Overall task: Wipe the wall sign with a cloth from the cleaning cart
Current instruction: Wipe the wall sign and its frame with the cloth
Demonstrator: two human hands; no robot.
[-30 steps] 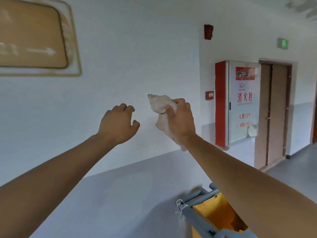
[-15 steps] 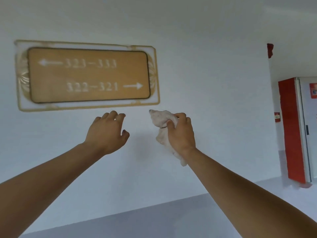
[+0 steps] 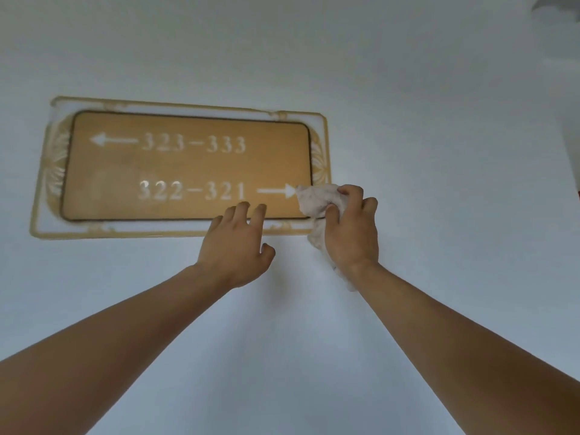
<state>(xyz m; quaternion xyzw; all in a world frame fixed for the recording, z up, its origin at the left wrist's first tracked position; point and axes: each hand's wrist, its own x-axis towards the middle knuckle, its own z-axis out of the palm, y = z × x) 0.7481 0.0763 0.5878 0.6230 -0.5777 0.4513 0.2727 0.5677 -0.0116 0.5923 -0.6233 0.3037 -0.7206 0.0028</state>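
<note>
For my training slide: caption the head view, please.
Right hand holds a crumpled cloth at the room-number wall sign's lower right corner; left hand hovers open.

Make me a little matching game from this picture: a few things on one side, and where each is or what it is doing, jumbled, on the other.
Things:
1. cloth
2. left hand
3. right hand
4. sign

States:
A. fixed flat on the white wall
B. bunched at the sign's lower right corner
C. fingers spread, holding nothing
D. gripping the cloth

Pairs: 1-B, 2-C, 3-D, 4-A
</note>
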